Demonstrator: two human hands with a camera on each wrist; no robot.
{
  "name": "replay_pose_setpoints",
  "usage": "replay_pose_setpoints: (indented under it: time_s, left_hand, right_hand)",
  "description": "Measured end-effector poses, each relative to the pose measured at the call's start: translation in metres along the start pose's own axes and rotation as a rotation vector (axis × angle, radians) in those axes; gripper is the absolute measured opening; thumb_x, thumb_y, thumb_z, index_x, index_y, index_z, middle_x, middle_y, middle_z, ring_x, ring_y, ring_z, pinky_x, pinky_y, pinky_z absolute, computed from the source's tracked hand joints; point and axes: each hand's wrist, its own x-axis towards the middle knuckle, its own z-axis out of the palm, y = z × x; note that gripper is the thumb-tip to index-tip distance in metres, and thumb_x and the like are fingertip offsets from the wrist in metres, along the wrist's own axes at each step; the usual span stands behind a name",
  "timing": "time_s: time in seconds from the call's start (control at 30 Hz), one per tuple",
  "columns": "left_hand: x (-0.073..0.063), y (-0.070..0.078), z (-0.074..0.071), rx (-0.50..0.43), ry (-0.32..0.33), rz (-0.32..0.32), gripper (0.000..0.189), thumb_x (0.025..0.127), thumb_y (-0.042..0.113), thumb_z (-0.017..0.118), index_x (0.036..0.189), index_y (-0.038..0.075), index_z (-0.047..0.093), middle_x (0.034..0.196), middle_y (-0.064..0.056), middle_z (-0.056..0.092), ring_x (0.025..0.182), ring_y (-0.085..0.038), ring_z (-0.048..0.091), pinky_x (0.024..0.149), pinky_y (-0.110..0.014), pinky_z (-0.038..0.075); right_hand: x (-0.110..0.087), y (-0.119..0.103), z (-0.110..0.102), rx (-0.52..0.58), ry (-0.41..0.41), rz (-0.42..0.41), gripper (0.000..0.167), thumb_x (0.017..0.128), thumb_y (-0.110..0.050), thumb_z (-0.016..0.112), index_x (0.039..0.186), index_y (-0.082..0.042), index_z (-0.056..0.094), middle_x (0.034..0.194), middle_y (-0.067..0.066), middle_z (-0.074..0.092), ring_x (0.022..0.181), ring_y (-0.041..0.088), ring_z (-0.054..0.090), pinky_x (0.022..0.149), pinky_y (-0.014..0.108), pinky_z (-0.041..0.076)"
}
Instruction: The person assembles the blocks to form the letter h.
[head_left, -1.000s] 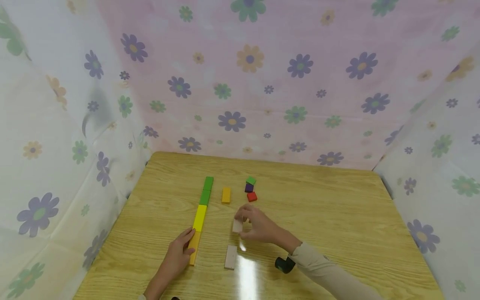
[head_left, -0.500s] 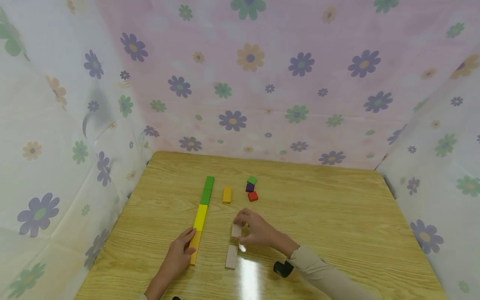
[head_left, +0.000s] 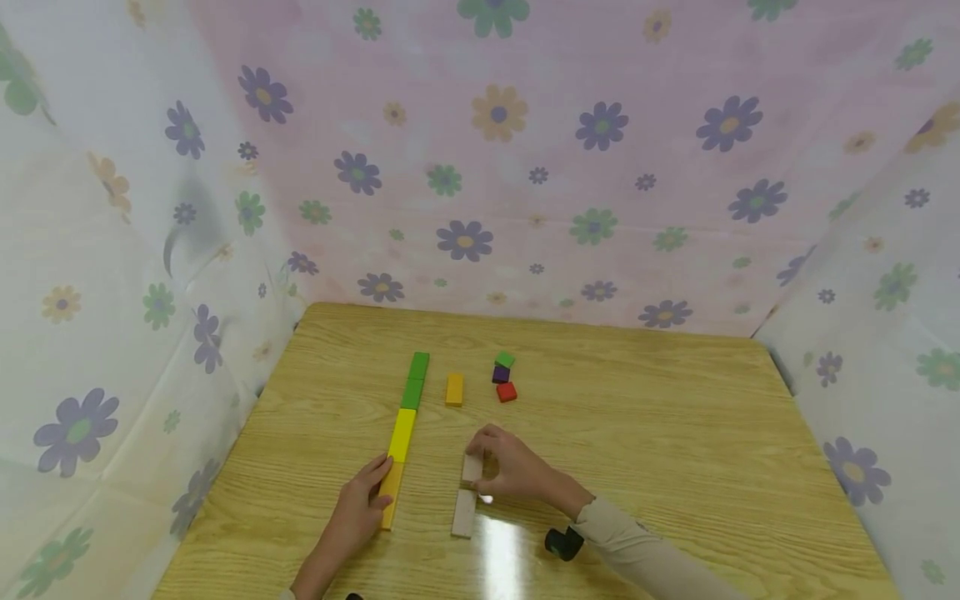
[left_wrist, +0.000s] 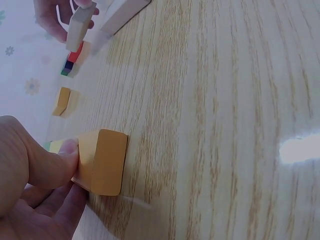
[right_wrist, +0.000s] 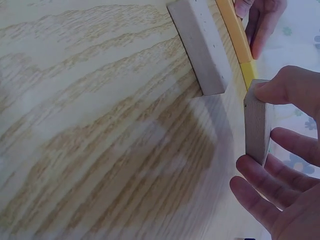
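My left hand [head_left: 355,507] grips the near orange block [left_wrist: 107,162] between thumb and fingers. That block lies at the near end of a straight row, with a yellow block [head_left: 402,435] beyond it and two green blocks [head_left: 416,379] at the far end. To the right, my right hand [head_left: 517,469] pinches a plain wooden block [right_wrist: 257,122] by its ends, thumb at one and fingers at the other. In the right wrist view this block is tilted and raised off the table. Another plain wooden block [head_left: 464,513] lies flat just nearer than it.
A separate orange block [head_left: 454,390] stands right of the row. Farther right sit a small light green block [head_left: 504,359], a purple block [head_left: 501,375] and a red block [head_left: 507,392]. Flowered cloth [head_left: 465,167] surrounds the wooden table [head_left: 675,433] at the back and sides.
My right hand has brought the plain wooden block nearer and slightly left, up to the far end of the one lying flat. The left hand has stayed on the orange block.
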Motion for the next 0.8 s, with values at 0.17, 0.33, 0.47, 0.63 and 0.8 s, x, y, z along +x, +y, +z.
replay_pose_setpoints:
  time_s: [0.17,0.33,0.47,0.63,0.8]
  left_hand:
    - [-0.0004,0.001,-0.0007,-0.002,0.0,0.002,0.059,0.08,-0.019,0.06,0.136,-0.008,0.044,0.144,-0.023,0.037,0.127,-0.04,0.041,0.093,-0.038,0.047]
    - [-0.0012,0.0012,-0.0004,-0.007,0.006,0.003,0.059,0.08,-0.019,0.06,0.136,-0.008,0.044,0.144,-0.023,0.037,0.127,-0.039,0.041,0.093,-0.037,0.047]
    - [-0.0025,0.002,0.0001,0.003,0.005,0.016,0.059,0.08,-0.019,0.06,0.135,-0.009,0.044,0.144,-0.024,0.037,0.126,-0.041,0.042,0.092,-0.037,0.048]
    - [-0.0033,0.0026,0.0001,0.02,0.014,0.036,0.058,0.08,-0.019,0.061,0.134,-0.009,0.046,0.142,-0.025,0.039,0.124,-0.041,0.044,0.09,-0.038,0.049]
    - [-0.0036,0.0025,0.0,0.034,0.017,0.04,0.057,0.08,-0.018,0.062,0.134,-0.009,0.046,0.142,-0.024,0.04,0.124,-0.041,0.044,0.091,-0.039,0.048]
  right_hand:
    - [-0.001,0.0032,0.0045,0.0,0.001,0.01,0.037,0.08,-0.024,0.073,0.113,-0.013,0.061,0.115,-0.003,0.051,0.098,0.011,0.05,0.082,0.024,0.048]
    - [-0.0011,0.006,0.0076,-0.005,-0.001,0.0,0.036,0.08,-0.026,0.073,0.112,-0.013,0.061,0.115,-0.001,0.051,0.096,0.011,0.05,0.081,0.024,0.048]
    - [-0.0013,0.0076,0.0093,-0.005,0.008,-0.014,0.036,0.08,-0.026,0.074,0.111,-0.013,0.061,0.113,0.0,0.052,0.093,0.013,0.051,0.079,0.024,0.048]
    - [-0.0007,0.0081,0.0098,0.007,-0.004,0.0,0.036,0.08,-0.027,0.074,0.111,-0.013,0.061,0.112,-0.001,0.051,0.09,0.012,0.05,0.076,0.021,0.046]
    - [0.0,0.0066,0.0105,0.023,-0.02,0.011,0.036,0.079,-0.025,0.073,0.111,-0.011,0.062,0.111,-0.001,0.051,0.088,0.013,0.05,0.073,0.018,0.045]
